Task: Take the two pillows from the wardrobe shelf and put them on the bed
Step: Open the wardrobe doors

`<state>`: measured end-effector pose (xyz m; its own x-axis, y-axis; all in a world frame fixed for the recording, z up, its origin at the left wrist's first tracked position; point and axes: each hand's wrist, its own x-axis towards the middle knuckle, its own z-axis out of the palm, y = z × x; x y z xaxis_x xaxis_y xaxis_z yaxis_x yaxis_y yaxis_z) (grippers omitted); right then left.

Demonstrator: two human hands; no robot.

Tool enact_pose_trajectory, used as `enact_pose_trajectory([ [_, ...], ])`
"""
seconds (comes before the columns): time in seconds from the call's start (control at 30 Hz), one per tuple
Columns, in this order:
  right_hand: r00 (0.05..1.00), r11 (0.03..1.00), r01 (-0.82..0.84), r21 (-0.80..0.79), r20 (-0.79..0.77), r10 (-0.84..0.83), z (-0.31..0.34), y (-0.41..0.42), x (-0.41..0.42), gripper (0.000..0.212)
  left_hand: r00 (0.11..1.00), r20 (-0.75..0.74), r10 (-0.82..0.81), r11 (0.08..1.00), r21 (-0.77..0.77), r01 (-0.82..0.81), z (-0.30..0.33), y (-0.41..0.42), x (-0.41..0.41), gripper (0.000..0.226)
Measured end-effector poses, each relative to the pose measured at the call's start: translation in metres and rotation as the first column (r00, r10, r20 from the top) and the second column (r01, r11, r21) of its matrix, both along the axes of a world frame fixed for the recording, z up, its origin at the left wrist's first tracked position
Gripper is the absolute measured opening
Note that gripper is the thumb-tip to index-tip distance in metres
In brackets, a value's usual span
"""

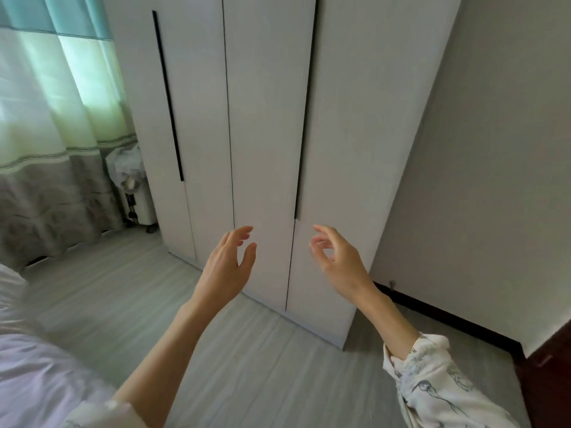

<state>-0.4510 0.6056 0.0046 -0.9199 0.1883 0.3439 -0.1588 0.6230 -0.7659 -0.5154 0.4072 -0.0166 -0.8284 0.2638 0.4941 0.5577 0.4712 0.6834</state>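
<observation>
While the white wardrobe (272, 125) stands with all its doors closed, hiding any pillows, both arms reach toward it. The left hand (227, 267) and right hand (338, 257) hover before the doors, each grip released, fingers loosely spread, holding nothing. The bed (34, 375) lies at the lower left.

Our left hand (227, 267) and right hand (338, 261) raised, fingers loose, before the shut wardrobe (265, 118) — bed (27, 359) at left, perhaps a heater (140, 205) by the curtain (46, 118).
</observation>
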Motion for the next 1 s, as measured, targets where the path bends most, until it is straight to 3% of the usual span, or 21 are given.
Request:
enact_pose_trajectory([
  [0.33, 0.987, 0.987, -0.157, 0.035, -0.019, 0.158, 0.023, 0.009, -0.212, 0.036, 0.988, 0.024, 0.154, 0.988, 0.010, -0.154, 0.014, 0.006, -0.178, 0.036],
  [0.57, 0.942, 0.941, -0.335, 0.053, 0.028, 0.334, 0.022, -0.022, -0.339, 0.039, 0.957, 0.045, 0.288, 0.957, -0.041, -0.286, 0.013, -0.029, -0.276, 0.037],
  [1.0, 0.859, 0.860, -0.506, 0.070, -0.045, 0.510, 0.039, -0.099, -0.601, 0.038, 0.894, 0.020, 0.448, 0.894, -0.024, -0.448, 0.037, -0.104, -0.497, 0.035],
])
